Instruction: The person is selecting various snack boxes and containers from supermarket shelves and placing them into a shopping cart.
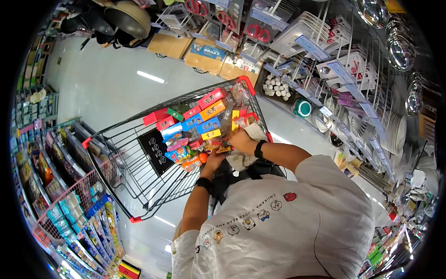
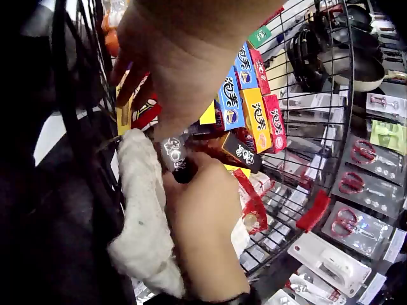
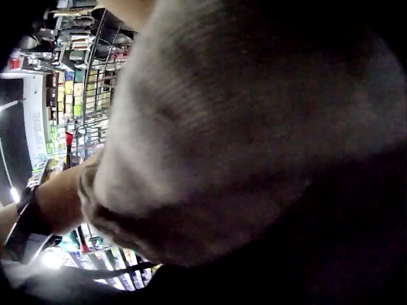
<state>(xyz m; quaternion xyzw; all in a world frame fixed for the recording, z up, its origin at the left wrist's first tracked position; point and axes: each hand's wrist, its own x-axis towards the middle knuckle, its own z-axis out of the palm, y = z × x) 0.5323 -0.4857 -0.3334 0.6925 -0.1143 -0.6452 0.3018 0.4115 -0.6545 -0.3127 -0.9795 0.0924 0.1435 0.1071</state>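
Note:
Both hands meet low over the near end of a shopping cart [image 1: 123, 122]. My right hand [image 1: 242, 141] curls around a dark item with white print [image 2: 175, 152], seen in the left wrist view. Close beside it, my left hand [image 1: 213, 162] has its fingers spread near a yellow and red packet [image 2: 126, 115]; whether they grip anything I cannot tell. Off-white knit cloth [image 2: 141, 213] lies along the right hand, and grey cloth [image 3: 210, 127] fills much of the right wrist view. Red [image 1: 212, 98], orange [image 1: 213, 110] and blue boxes [image 1: 208, 125] lie just beyond the hands.
Racks of packaged scissors [image 1: 258, 32] and utensils line the far and right sides. Pans [image 1: 127, 19] hang at the upper left. A pink wire basket [image 1: 69, 195] of goods stands left of the cart. Colourful snack bags [image 1: 180, 153] lie inside the cart.

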